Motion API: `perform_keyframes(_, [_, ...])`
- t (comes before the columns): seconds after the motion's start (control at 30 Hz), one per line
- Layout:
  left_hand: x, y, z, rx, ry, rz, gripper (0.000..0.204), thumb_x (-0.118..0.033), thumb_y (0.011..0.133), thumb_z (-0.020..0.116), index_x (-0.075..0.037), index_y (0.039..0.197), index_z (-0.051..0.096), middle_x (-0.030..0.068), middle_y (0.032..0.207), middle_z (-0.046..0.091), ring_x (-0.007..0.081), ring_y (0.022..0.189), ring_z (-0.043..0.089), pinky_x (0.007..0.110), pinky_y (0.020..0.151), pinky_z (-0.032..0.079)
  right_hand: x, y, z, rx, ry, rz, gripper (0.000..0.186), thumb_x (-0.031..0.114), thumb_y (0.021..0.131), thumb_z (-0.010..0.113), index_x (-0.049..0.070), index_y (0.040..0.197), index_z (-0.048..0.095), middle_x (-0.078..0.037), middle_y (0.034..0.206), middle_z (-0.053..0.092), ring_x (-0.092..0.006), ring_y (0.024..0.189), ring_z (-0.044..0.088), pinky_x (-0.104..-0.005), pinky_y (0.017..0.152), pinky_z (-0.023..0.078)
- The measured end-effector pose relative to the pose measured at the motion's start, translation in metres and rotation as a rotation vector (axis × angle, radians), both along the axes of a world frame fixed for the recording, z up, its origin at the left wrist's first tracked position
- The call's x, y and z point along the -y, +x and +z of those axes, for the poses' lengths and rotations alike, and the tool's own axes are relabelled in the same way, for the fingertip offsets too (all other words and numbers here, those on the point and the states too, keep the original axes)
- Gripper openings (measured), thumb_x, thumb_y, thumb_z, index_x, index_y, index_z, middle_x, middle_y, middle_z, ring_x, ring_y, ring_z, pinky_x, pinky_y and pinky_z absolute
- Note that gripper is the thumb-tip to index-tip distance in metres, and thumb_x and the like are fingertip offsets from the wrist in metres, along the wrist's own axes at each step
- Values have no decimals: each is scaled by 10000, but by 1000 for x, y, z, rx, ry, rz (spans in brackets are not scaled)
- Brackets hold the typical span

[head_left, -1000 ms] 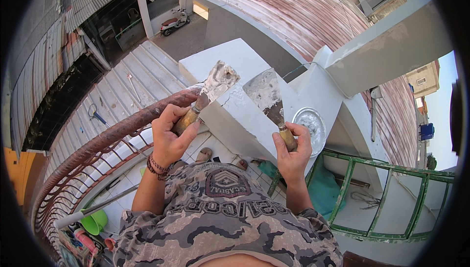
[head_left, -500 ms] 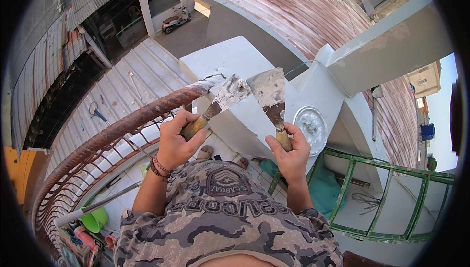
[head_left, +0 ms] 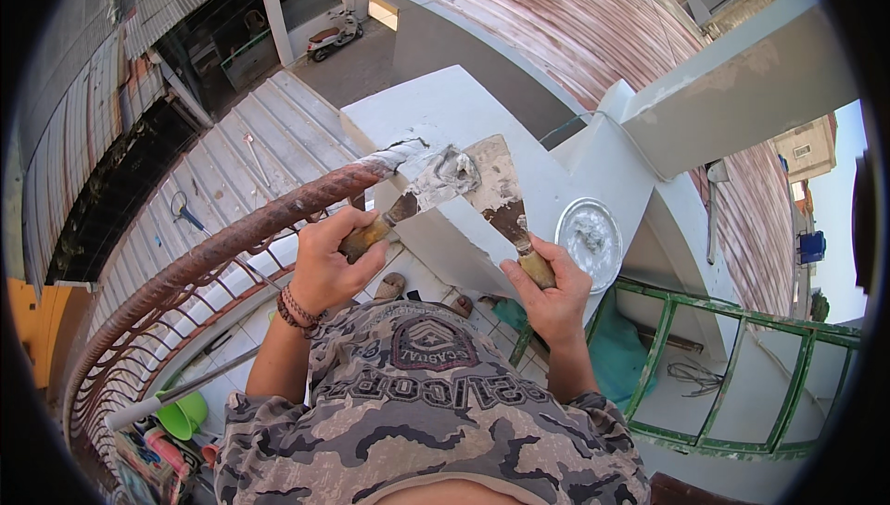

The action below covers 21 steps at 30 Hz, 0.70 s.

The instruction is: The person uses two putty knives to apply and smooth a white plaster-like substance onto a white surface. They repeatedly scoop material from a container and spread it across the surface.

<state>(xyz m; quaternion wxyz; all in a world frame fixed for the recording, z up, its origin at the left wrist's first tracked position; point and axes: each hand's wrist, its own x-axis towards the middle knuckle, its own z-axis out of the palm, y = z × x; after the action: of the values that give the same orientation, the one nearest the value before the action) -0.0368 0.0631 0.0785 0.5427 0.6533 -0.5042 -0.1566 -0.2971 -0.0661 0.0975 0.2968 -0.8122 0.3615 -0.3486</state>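
Observation:
My left hand [head_left: 332,262] is wrapped round the wooden handle of a putty knife [head_left: 400,207], its blade loaded with a lump of pale grey putty [head_left: 452,171]. In my right hand [head_left: 553,292] is a second, wider putty knife [head_left: 508,213], whose smeared blade reaches up and left. The two blades meet or overlap at the putty, above the white ledge [head_left: 464,250]. Close to my right hand, on the ledge, sits a round white lid [head_left: 590,244] with more putty in it.
A rusty twisted handrail [head_left: 278,208] curves along the left and ends at the white ledge. A green metal ladder-like frame [head_left: 714,320] lies at the right, beside a teal cloth [head_left: 619,357]. Lower left are a lime-green bowl [head_left: 183,414] and a grey pole [head_left: 176,394]. Corrugated roofing [head_left: 246,148] lies beyond the rail.
The right putty knife has tilted further left, bringing its blade against or over the left blade's putty. My right hand has turned with it. The left hand has barely moved.

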Motion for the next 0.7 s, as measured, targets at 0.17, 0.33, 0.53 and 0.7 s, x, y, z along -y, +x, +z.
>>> perform_keyframes(0.17, [6,2,0,-14,-8,-20,246,-85,740,750,9,942,645,115,735,664,185,607,638,273,587,493,1,2,2,-2,-106,34,387,101,793,817,-23,1124,658,-135,865,697,-184,748,680,-282,677,535])
perform_keyframes(0.33, [13,0,10,26,-20,-35,255,-77,738,757,15,944,638,133,763,676,195,638,663,280,613,509,-6,7,4,-74,-126,96,384,64,773,809,-12,1118,658,-141,882,694,-238,733,685,-305,655,541])
perform_keyframes(0.53, [11,5,7,-136,-57,63,278,-60,759,756,32,972,603,151,950,708,166,800,673,262,763,521,2,3,1,-117,-153,-34,378,84,786,792,-16,1124,654,-146,894,680,-247,727,668,-307,650,526])
perform_keyframes(0.7, [23,9,-11,-204,-253,-29,247,-35,857,648,44,1068,546,108,862,668,85,703,620,216,565,493,12,-11,3,18,182,-29,347,142,868,730,-29,1156,639,-107,888,664,-162,678,598,-257,616,480])
